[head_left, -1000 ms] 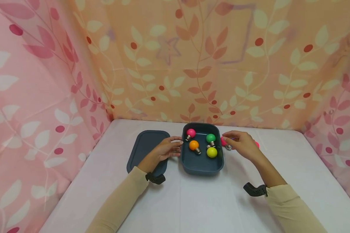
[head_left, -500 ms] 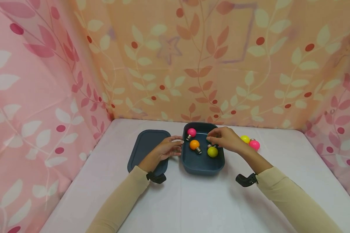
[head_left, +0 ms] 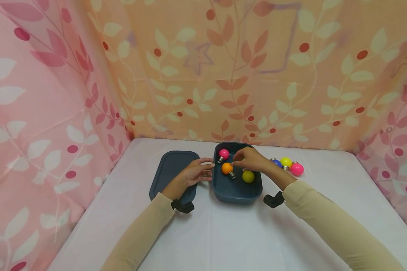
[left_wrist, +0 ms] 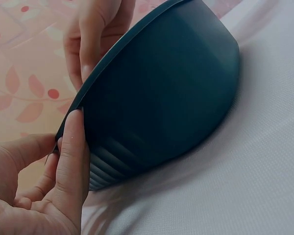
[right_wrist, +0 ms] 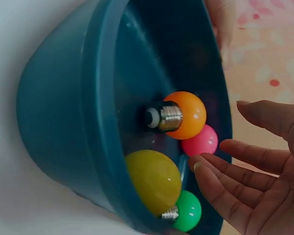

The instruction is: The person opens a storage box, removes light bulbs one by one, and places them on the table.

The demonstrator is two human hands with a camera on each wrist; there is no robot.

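Observation:
A dark blue-grey plastic box (head_left: 237, 198) holds small round light bulbs with metal screw bases: a pink bulb (head_left: 224, 154), an orange bulb (head_left: 227, 168), a yellow bulb (head_left: 248, 177) and a green bulb (right_wrist: 188, 211). The green one is hidden under my right hand in the head view. My left hand (head_left: 197, 171) holds the box's left rim between thumb and fingers, as the left wrist view shows. Over the box interior is my right hand (head_left: 250, 159), thumb and fingers apart with nothing between them, fingertips close to the orange and pink bulbs.
The box's flat lid (head_left: 171, 170) lies on the table left of it, partly under my left forearm. Outside the box on the right are a blue bulb (head_left: 276, 163), a yellow bulb (head_left: 286, 162) and a pink bulb (head_left: 297, 169). A floral cloth (head_left: 176, 82) hangs behind.
My right hand has moved left from beside the box's right rim, past the green bulb, to over the middle of the box. The left hand stays at the left rim.

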